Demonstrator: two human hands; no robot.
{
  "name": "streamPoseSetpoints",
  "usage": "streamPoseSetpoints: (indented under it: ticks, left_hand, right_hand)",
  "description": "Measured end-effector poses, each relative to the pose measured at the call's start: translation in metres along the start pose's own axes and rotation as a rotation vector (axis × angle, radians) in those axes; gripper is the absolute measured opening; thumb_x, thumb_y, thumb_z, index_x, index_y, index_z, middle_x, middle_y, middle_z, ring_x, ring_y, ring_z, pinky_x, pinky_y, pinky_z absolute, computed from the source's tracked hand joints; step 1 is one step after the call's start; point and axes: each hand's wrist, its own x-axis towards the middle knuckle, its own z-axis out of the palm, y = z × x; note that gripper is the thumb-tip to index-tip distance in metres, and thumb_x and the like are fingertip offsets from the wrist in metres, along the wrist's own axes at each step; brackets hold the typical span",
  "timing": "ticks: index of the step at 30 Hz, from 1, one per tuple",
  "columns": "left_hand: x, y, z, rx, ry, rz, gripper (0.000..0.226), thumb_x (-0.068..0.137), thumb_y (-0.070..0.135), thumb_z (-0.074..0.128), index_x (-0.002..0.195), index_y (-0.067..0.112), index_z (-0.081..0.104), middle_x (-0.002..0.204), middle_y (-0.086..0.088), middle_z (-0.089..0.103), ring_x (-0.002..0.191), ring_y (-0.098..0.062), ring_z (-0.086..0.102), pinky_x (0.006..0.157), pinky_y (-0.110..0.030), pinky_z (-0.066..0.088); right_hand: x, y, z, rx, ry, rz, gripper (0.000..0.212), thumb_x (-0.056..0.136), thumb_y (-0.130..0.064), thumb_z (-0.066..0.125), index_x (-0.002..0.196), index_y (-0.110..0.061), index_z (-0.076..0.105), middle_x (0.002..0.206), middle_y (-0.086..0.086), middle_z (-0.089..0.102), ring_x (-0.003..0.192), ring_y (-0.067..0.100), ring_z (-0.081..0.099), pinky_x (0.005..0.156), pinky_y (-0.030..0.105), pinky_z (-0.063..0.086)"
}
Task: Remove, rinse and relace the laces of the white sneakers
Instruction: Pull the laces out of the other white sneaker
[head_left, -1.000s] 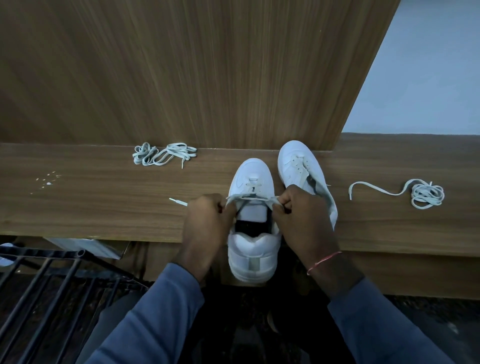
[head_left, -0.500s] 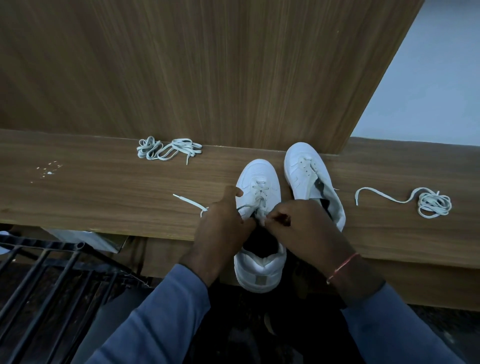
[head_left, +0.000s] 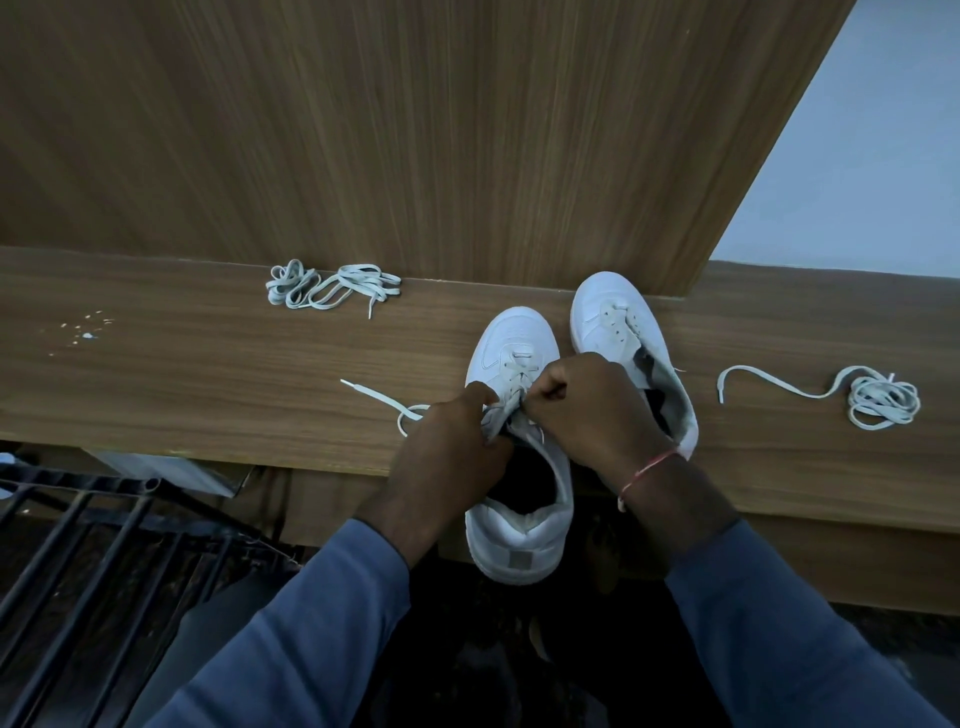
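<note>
Two white sneakers stand on a wooden ledge (head_left: 182, 374). The near sneaker (head_left: 519, 525) hangs its heel over the front edge, and a white lace (head_left: 382, 397) is threaded through its lower eyelets, with one loose end trailing left. My left hand (head_left: 449, 452) pinches the lace and the left eyelet flap. My right hand (head_left: 587, 410) is closed on the lace at the right flap. The far sneaker (head_left: 613, 317) lies behind my right hand, partly hidden.
A loose bundle of laces (head_left: 332, 286) lies at the back left of the ledge against the wooden panel (head_left: 415, 130). Another tangled lace (head_left: 878, 397) lies at the right. White crumbs (head_left: 83, 330) sit at far left. A black metal rack (head_left: 104, 545) stands below left.
My hands have moved from holding the lace stretched across the sneaker's opening to meeting over the eyelets, closer together. The lace's loose end now trails further left on the ledge.
</note>
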Motion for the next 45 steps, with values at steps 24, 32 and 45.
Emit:
streamPoseSetpoints:
  ticks: [24,32,45]
  left_hand:
    - [0.005,-0.01,-0.013,-0.16,-0.127,0.019,0.026,0.085,0.02,0.063,0.111,0.025,0.063,0.053,0.011,0.054,0.048,-0.002,0.056,0.047,-0.008,0.036]
    - [0.001,-0.006,-0.014,-0.174,-0.097,0.045,0.03,0.079,0.02,0.065,0.107,0.029,0.062,0.055,0.011,0.054,0.054,0.004,0.053,0.059,-0.019,0.036]
    - [0.003,0.009,-0.008,0.025,0.207,0.361,0.027,0.07,0.022,0.068,0.096,0.016,0.066,0.098,-0.005,0.054,0.093,-0.026,0.053,0.078,-0.04,0.047]
  right_hand:
    - [-0.033,0.009,0.014,-0.003,0.198,-0.172,0.017,0.082,-0.007,0.056,0.087,-0.019,0.066,0.102,-0.005,0.058,0.084,0.014,0.06,0.073,0.035,0.052]
    - [-0.023,0.004,0.029,-0.232,0.238,-0.247,0.01,0.08,-0.022,0.071,0.089,-0.02,0.069,0.123,0.004,0.061,0.117,0.027,0.051,0.088,0.043,0.045]
    - [-0.031,0.014,0.011,0.078,0.16,-0.111,0.037,0.08,-0.012,0.07,0.114,-0.021,0.059,0.111,-0.002,0.06,0.094,0.016,0.062,0.081,0.034,0.053]
